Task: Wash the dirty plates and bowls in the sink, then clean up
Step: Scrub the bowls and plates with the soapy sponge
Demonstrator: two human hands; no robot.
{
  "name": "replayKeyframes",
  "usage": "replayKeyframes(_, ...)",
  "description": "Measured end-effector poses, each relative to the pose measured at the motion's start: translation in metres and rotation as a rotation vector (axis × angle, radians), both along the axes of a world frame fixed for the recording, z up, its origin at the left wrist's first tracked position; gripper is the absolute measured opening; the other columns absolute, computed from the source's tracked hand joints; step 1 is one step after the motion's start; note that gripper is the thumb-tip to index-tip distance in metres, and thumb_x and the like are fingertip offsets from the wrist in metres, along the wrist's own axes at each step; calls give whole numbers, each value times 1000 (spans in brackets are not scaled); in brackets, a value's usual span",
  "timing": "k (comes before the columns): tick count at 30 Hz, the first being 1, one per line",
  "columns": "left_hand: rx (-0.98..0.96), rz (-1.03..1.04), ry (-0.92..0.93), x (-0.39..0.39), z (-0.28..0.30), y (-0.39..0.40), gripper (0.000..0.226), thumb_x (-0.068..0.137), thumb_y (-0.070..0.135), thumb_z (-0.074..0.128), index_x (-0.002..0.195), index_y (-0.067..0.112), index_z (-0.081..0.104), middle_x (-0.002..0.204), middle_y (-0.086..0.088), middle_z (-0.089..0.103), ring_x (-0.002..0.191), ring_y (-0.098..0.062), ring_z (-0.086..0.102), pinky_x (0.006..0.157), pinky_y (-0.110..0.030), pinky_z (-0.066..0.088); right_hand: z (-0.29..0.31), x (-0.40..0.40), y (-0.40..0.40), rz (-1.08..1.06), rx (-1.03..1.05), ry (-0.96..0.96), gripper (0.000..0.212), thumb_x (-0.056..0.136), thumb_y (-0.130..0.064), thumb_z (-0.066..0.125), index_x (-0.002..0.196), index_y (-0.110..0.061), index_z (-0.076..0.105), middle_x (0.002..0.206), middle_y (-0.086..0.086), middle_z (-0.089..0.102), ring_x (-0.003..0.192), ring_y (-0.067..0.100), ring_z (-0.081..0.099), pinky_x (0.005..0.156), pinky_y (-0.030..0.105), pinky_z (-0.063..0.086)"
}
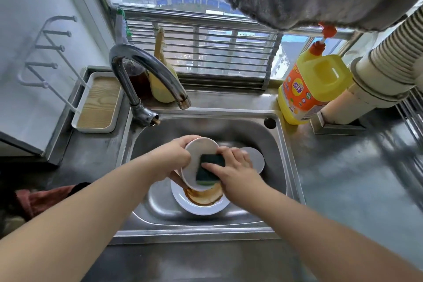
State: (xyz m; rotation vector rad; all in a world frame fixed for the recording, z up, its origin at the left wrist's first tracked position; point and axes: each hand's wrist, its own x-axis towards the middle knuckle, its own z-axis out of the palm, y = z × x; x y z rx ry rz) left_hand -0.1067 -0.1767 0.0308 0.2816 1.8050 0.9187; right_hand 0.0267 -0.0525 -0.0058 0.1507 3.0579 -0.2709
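My left hand (172,158) grips a white bowl (194,167) by its rim and holds it tilted over the steel sink (160,135). My right hand (233,167) presses a dark green sponge (209,168) into the bowl, fingers curled over the sponge's top and side. Below the bowl lies a white plate (196,204) smeared with brown sauce. Behind my right hand another white dish (256,155) shows partly in the sink.
The curved faucet (142,68) arches over the sink's back left. A yellow detergent bottle (313,84) stands on the counter at the back right. A white tray with a wooden base (98,103) sits left of the sink, and a reddish cloth (43,199) lies further left.
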Motion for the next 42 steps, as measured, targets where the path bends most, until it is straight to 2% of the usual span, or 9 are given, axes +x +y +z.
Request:
replayKeyframes(5, -24, -146, -61, -1, 16, 8, 63, 83, -13, 32, 118, 36, 53, 102, -1, 62, 90, -23, 63, 71, -54, 58, 22, -31, 47, 529, 443, 176, 45, 82, -17, 37, 114, -29, 65, 130, 7, 37, 119, 30, 37, 112, 43, 21)
replayKeyframes(12, 20, 181, -45, 5, -10, 12, 69, 77, -12, 32, 121, 37, 56, 118, -8, 54, 102, -37, 59, 65, -58, 57, 10, -8, -21, -470, -346, -311, 50, 89, -29, 49, 137, -36, 42, 130, 7, 30, 121, 30, 31, 109, 41, 29)
replayKeyframes(16, -1, 273, -80, 7, -23, 12, 71, 74, -12, 30, 117, 38, 57, 122, -9, 51, 111, -39, 50, 63, -56, 58, -2, -6, -49, -486, -683, -310, 50, 94, -29, 39, 143, -41, 35, 131, 7, 28, 127, 30, 33, 112, 40, 29)
replayKeyframes(22, -90, -1, -91, -3, -10, 1, 74, 73, -16, 30, 117, 36, 58, 110, -5, 56, 99, -33, 56, 56, -48, 59, -17, 7, 7, 61, 20, -10, 53, 71, -24, 60, 121, -40, 62, 122, 5, 41, 108, 31, 44, 97, 46, 43)
replayKeyframes(25, -116, -157, -90, -3, 2, 7, 75, 76, -16, 30, 123, 38, 54, 110, -3, 56, 99, -30, 57, 62, -51, 59, -2, -16, 42, 487, 378, 109, 46, 71, -23, 64, 116, -35, 65, 129, 6, 38, 114, 31, 40, 106, 45, 30)
replayKeyframes(29, -66, -114, -76, -10, 13, 10, 72, 78, -15, 32, 122, 39, 53, 109, -1, 55, 94, -27, 58, 65, -50, 59, 12, -19, 33, 216, 228, 102, 60, 63, -13, 71, 119, -31, 64, 126, 8, 40, 113, 33, 39, 105, 47, 35)
replayKeyframes(35, -37, 140, -83, 4, -7, 3, 67, 75, -16, 31, 111, 34, 58, 107, -8, 55, 94, -36, 58, 51, -47, 58, 8, 3, -37, -434, -442, -264, 57, 89, -25, 51, 141, -43, 37, 131, 4, 27, 120, 29, 34, 109, 32, 30)
replayKeyframes(39, -26, 178, -115, 1, -11, -3, 67, 74, -16, 30, 110, 32, 59, 109, -9, 53, 92, -34, 55, 48, -42, 56, -5, 14, -44, -264, -439, -238, 57, 90, -29, 53, 143, -44, 36, 126, 3, 32, 119, 26, 38, 108, 31, 33)
replayKeyframes(42, -52, 34, -90, -7, -7, -7, 70, 74, -16, 31, 115, 33, 59, 111, -10, 56, 95, -36, 58, 53, -44, 57, -7, 15, -12, -13, -123, -113, 58, 78, -24, 62, 133, -39, 52, 118, 9, 51, 96, 30, 54, 87, 40, 51)
